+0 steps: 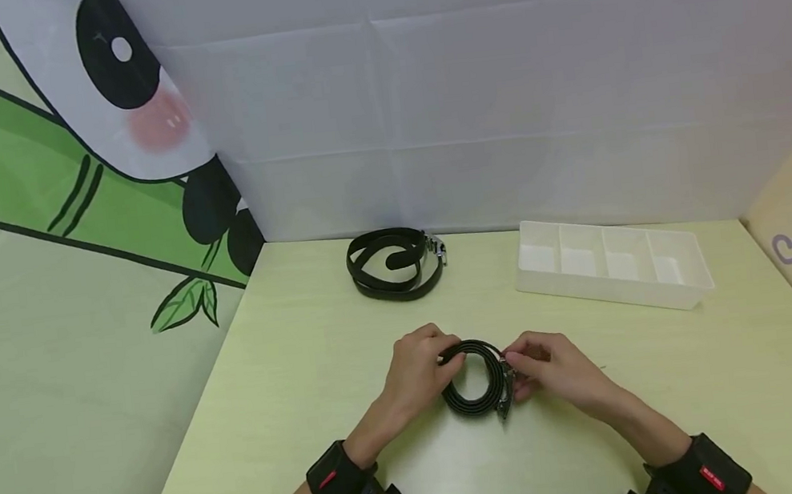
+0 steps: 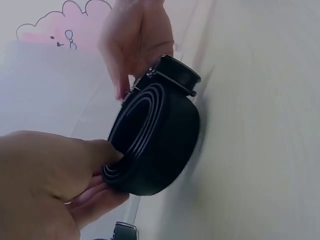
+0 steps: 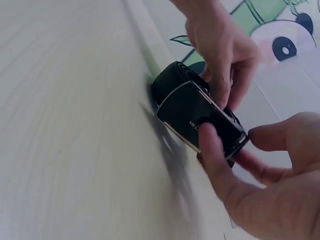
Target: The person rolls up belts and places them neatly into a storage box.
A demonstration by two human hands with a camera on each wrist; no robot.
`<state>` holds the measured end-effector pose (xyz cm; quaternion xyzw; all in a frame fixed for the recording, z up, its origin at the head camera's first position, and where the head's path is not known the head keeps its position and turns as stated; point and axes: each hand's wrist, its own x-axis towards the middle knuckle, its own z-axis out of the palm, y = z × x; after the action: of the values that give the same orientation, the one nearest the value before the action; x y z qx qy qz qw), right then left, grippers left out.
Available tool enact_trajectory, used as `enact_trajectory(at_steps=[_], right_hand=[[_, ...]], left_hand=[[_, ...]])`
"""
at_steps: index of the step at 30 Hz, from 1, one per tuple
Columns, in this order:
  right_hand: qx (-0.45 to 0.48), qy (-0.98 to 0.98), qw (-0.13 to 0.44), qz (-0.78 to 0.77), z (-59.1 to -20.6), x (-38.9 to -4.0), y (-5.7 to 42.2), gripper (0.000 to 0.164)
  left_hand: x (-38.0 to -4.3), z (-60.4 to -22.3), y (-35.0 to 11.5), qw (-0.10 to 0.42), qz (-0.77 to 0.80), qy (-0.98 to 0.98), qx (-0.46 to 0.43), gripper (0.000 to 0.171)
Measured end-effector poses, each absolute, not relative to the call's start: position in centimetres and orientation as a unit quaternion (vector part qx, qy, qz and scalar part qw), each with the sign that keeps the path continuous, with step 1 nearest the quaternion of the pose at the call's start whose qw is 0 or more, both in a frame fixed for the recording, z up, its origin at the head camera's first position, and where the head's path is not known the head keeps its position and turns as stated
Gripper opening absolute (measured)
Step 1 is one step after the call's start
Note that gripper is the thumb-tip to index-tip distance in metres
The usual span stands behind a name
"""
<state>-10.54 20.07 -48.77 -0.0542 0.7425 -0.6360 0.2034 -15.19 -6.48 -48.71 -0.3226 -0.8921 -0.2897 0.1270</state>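
We judge the coiled belt [image 1: 472, 407] light, supple yet springy — best held where our left fingers [image 1: 451, 367] pinch its ten-o'clock layers and right fingers [image 1: 527, 364] pinch the three-o'clock buckle [image 3: 187, 111].

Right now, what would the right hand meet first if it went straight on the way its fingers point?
The tightly coiled black belt, whose rectangular black buckle the right hand holds; beyond that, probably the left hand, though depth is unclear.

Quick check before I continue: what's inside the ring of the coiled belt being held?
Through the coiled belt, the head view shows pale tabletop; the left hand has its thumb at the inner edge. Whatever lies under the windings is covered.
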Motion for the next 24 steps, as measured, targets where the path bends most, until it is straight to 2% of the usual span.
enact_trajectory(at_steps=[4, 11, 18, 21, 24], right_hand=[[-0.075, 0.686, 0.218, -0.691, -48.8, -10.8, 21.1, 0.038], [-0.069, 0.677, 0.2, -0.705, -48.9, -11.0, 21.3, 0.036], [-0.073, 0.617, 0.247, -0.743, -49.6, -11.0, 20.9, 0.063], [-0.097, 0.579, 0.256, -0.768, -49.9, -11.0, 20.7, 0.059], [-0.104, 0.545, 0.246, -0.794, -49.9, -10.9, 20.6, 0.04]], left_hand=[[-15.5, -48.7, -6.9, 0.134, -0.357, -0.869, -0.315, 0.011], [-15.6, -48.6, -7.0, 0.128, -0.425, -0.838, -0.319, 0.013], [-15.8, -48.7, -7.1, 0.093, -0.469, -0.827, -0.296, 0.013], [-16.0, -48.8, -7.0, 0.064, -0.499, -0.82, -0.273, 0.013], [-16.1, -49.0, -6.9, 0.033, -0.526, -0.812, -0.252, 0.013]])
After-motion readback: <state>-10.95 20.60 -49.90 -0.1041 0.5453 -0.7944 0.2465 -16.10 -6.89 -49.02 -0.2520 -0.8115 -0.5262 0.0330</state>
